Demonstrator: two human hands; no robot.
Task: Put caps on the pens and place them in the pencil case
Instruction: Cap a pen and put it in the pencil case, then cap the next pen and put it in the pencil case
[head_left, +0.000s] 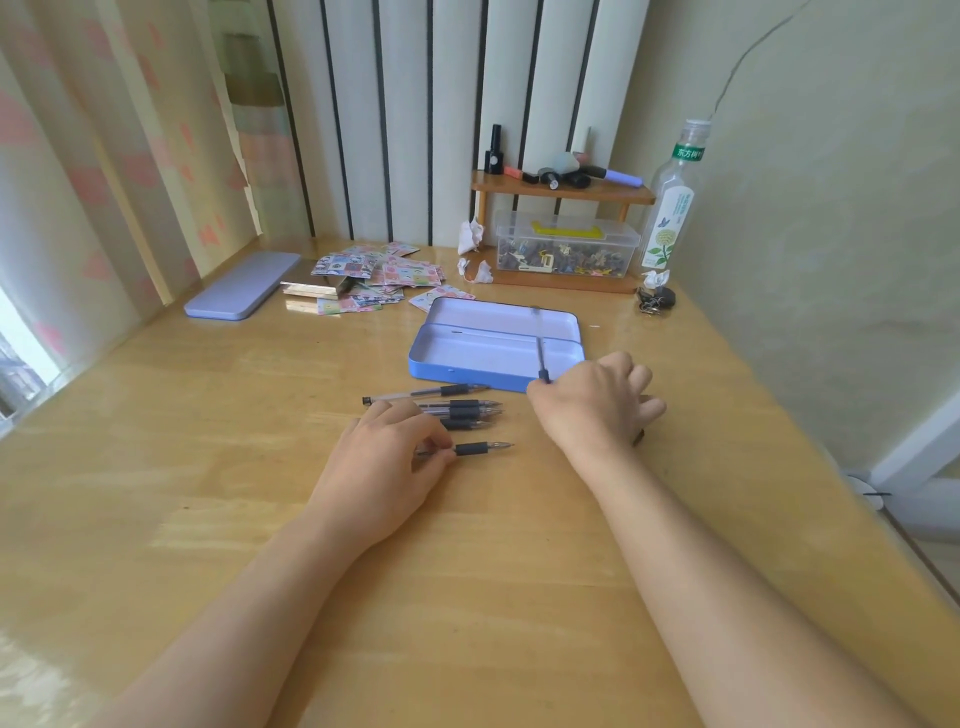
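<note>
**A:** What are your hands doing over the wooden desk (208, 441)?

**B:** Your right hand (592, 402) is pinching one pen (540, 353) at its near end, fingers closed on it. The pen is slanting up and away over the open blue pencil case (452, 371), its far end blurred above the case's back part. Your left hand (384, 460) is lying low on the desk, thumb and fingers closing narrowly on the barrel of the nearest uncapped pen (483, 448), whose tip is pointing right.

**A:** And what is sitting in the case?

**B:** You are looking at a pale interior; the only thing over it is the pen you are holding, and I cannot tell whether it is touching the bottom. The hinged lid (509, 317) is lying open flat behind the tray.

**A:** Where are the remaining pens?

**B:** A group of loose pens (457, 408) is lying side by side just in front of the case, between it and your left hand, tips to the right.

**A:** Any other containers?

**B:** A clear plastic box (566, 252) is standing on the small wooden shelf (561, 189) at the back, holding many small dark pieces. A clear bottle (670, 202) is standing beside it. A closed lilac tin (241, 286) is lying far left, next to scattered stickers (384, 273).
</note>
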